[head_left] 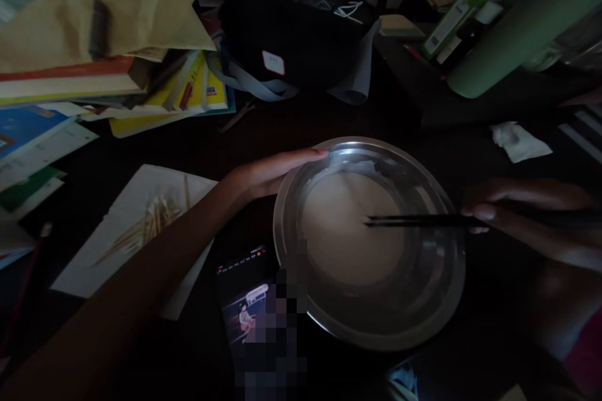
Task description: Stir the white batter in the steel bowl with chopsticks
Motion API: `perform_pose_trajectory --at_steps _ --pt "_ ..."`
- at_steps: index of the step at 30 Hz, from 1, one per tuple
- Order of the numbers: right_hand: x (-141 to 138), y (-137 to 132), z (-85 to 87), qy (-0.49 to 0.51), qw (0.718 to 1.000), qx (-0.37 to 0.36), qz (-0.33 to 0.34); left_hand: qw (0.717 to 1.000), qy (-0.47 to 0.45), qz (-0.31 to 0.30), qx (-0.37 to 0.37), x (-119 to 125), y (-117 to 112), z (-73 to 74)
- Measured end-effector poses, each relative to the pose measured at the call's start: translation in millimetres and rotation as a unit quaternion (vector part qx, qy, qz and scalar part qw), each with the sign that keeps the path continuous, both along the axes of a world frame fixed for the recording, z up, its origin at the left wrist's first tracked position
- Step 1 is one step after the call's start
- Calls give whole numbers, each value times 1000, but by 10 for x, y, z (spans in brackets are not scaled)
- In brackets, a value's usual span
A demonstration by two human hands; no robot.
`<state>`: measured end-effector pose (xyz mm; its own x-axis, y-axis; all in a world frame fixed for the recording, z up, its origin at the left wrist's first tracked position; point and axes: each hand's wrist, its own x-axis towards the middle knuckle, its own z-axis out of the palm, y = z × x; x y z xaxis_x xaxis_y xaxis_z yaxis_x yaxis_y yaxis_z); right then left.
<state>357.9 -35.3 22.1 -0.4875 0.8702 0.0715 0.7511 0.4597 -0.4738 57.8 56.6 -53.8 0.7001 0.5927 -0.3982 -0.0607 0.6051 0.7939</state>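
A round metal bowl (437,288) stands in front of me, holding a pale, cloudy liquid or batter (348,244). My left hand (277,169) supports the bowl at its far left side, with a fingertip over the rim and the other fingers hidden behind the wall. From the right, my right hand (508,207) pinches a pair of dark chopsticks (423,220). Their tips reach over the rim to the pale contents near the bowl's middle.
Cotton swabs (153,222) lie on a white paper sheet (89,269) at left. A lit phone (239,301) is beside the bowl. Behind are stacked books (117,75), a black bag (291,37) and a green cylinder (508,37). Crumpled tissue (520,141) lies at right.
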Motion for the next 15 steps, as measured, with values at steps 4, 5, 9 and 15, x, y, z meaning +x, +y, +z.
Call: perform_pose_trajectory --at_steps 4,5,9,15 --pt "-69 -8 -58 26 993 -54 101 1000 -20 -17 -3 -3 9 -14" --pt "-125 -5 -87 37 990 -65 118 999 -24 -21 -5 -4 14 -19" --pt "-248 5 -149 52 998 -27 37 999 -30 -30 -8 -10 26 -42" --pt "-23 3 -40 21 998 -42 -43 1000 -21 -16 4 -14 11 -45"
